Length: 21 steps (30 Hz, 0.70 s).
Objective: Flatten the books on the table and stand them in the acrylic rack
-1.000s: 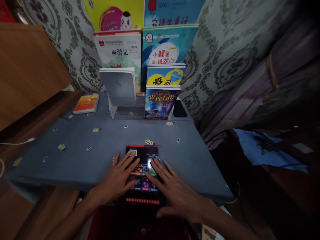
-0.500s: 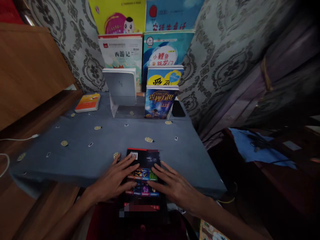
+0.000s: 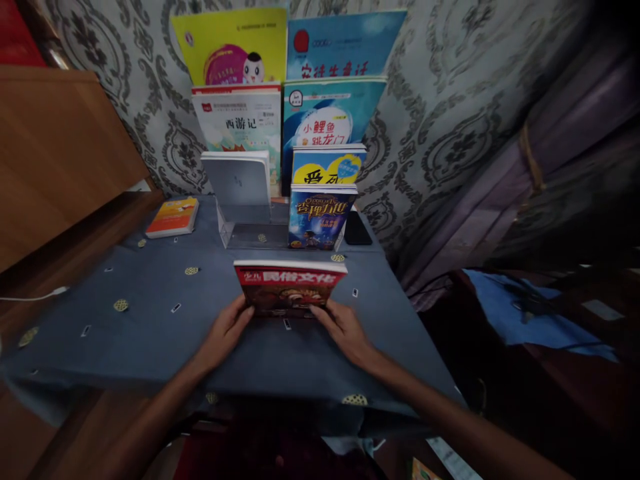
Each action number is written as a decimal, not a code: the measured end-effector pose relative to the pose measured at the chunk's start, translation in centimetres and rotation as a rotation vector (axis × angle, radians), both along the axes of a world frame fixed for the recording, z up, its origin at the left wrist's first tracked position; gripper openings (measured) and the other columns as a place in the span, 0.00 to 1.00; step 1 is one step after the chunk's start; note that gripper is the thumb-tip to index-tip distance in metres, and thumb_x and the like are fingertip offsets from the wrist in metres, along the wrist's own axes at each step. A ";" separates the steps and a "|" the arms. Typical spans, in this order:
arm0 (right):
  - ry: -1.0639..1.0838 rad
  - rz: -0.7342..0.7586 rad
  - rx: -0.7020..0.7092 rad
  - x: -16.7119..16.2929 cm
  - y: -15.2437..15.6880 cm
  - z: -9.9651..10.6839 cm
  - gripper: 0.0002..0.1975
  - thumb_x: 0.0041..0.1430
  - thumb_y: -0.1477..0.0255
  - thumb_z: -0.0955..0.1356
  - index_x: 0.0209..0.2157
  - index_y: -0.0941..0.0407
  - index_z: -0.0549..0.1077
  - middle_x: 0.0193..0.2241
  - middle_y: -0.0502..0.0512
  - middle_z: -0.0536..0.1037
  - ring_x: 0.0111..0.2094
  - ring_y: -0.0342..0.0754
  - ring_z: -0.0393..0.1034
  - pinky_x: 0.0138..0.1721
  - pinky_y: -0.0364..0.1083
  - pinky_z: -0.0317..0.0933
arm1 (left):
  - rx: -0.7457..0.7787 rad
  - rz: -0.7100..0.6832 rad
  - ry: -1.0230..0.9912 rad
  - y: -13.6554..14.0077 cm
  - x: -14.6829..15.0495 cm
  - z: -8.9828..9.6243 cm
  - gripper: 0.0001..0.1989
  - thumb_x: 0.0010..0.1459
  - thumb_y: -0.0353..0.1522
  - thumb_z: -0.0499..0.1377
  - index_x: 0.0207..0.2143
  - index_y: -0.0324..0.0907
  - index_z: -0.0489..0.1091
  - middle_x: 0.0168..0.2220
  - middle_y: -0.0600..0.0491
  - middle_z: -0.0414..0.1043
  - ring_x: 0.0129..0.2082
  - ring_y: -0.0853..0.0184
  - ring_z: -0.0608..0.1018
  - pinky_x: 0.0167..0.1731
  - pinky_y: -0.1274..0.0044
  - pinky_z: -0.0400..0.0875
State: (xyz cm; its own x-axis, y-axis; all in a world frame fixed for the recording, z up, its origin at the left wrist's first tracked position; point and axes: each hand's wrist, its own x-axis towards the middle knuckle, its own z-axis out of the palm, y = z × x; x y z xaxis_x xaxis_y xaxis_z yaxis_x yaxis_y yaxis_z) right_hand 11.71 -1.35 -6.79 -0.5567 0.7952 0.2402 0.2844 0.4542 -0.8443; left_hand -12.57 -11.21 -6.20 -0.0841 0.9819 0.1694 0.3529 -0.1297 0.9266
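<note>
A book (image 3: 290, 290) with a red title band and a dark picture cover is tilted up over the cloth-covered table, its cover facing me. My left hand (image 3: 231, 327) grips its lower left edge, thumb on the cover. On the lower right side my right hand (image 3: 345, 328) holds it the same way. The fingers behind the book are hidden. Beyond it stands a clear book rack (image 3: 253, 239). A blue book (image 3: 317, 223) is in its right side and a grey-covered book (image 3: 237, 187) in its left.
Larger books rise behind in tiers, among them a yellow-green one (image 3: 225, 43) and a teal one (image 3: 335, 107). An orange book (image 3: 173, 217) lies at the table's far left. By the rack's right side lies a dark phone-like object (image 3: 358, 229). A white cable (image 3: 37, 295) lies left.
Both hands lay flat on a dark back cover near the table's front edge. Now they grip a raised book by its sides, farther forward, with its red-banded front showing. My view has tilted slightly up.
</note>
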 end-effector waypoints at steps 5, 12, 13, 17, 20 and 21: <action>-0.017 -0.061 -0.030 -1.1 1.5 -1.1 0.22 0.66 0.52 0.60 0.32 0.55 0.72 0.26 0.51 0.78 0.29 0.49 0.72 0.31 0.45 0.65 | -0.018 -0.015 -0.082 1.9 -0.1 -0.2 0.25 0.65 0.48 0.52 0.53 0.39 0.68 0.48 0.47 0.78 0.49 0.59 0.78 0.51 0.68 0.73; -0.292 -0.144 0.032 -0.3 2.1 -1.6 0.18 0.62 0.54 0.66 0.42 0.55 0.71 0.18 0.45 0.73 0.20 0.48 0.69 0.24 0.45 0.57 | -0.179 0.156 0.381 2.3 -2.2 -1.2 0.18 0.64 0.44 0.53 0.49 0.41 0.68 0.21 0.60 0.67 0.23 0.67 0.72 0.25 0.77 0.63; -0.329 -0.147 0.056 -0.1 2.1 -1.6 0.17 0.62 0.56 0.66 0.43 0.55 0.72 0.18 0.45 0.73 0.20 0.49 0.69 0.24 0.45 0.56 | -0.167 0.165 0.456 2.3 -2.4 -1.3 0.16 0.64 0.42 0.53 0.47 0.41 0.68 0.22 0.60 0.67 0.23 0.66 0.72 0.26 0.77 0.62; -0.428 -0.145 0.089 -0.2 2.2 -1.4 0.12 0.63 0.62 0.66 0.42 0.55 0.74 0.19 0.47 0.75 0.21 0.48 0.71 0.25 0.44 0.55 | -0.092 0.154 0.621 2.8 -2.7 -1.3 0.13 0.66 0.38 0.51 0.48 0.43 0.69 0.30 0.55 0.74 0.31 0.64 0.77 0.33 0.74 0.68; -0.497 -0.164 0.135 -0.7 1.9 -1.1 0.11 0.64 0.64 0.66 0.41 0.55 0.75 0.22 0.49 0.77 0.24 0.50 0.73 0.26 0.44 0.55 | 0.043 0.132 0.731 3.7 -2.5 -1.5 0.13 0.67 0.35 0.51 0.50 0.43 0.69 0.43 0.49 0.76 0.44 0.60 0.77 0.46 0.69 0.71; -0.514 -0.163 0.157 -0.9 1.8 -1.0 0.11 0.65 0.64 0.65 0.42 0.54 0.76 0.23 0.50 0.78 0.25 0.50 0.74 0.26 0.44 0.55 | 0.080 0.119 0.770 4.1 -2.4 -1.6 0.13 0.67 0.34 0.50 0.51 0.42 0.68 0.47 0.47 0.75 0.48 0.59 0.76 0.49 0.67 0.71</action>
State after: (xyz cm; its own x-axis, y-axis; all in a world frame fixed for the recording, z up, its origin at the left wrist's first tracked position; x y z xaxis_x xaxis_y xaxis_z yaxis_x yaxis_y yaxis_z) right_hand 10.84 0.41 -7.77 -0.5058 0.8577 0.0925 0.7189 0.4784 -0.5043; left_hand -15.01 -7.14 -7.77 -0.0177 0.9560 0.2928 0.9082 -0.1071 0.4045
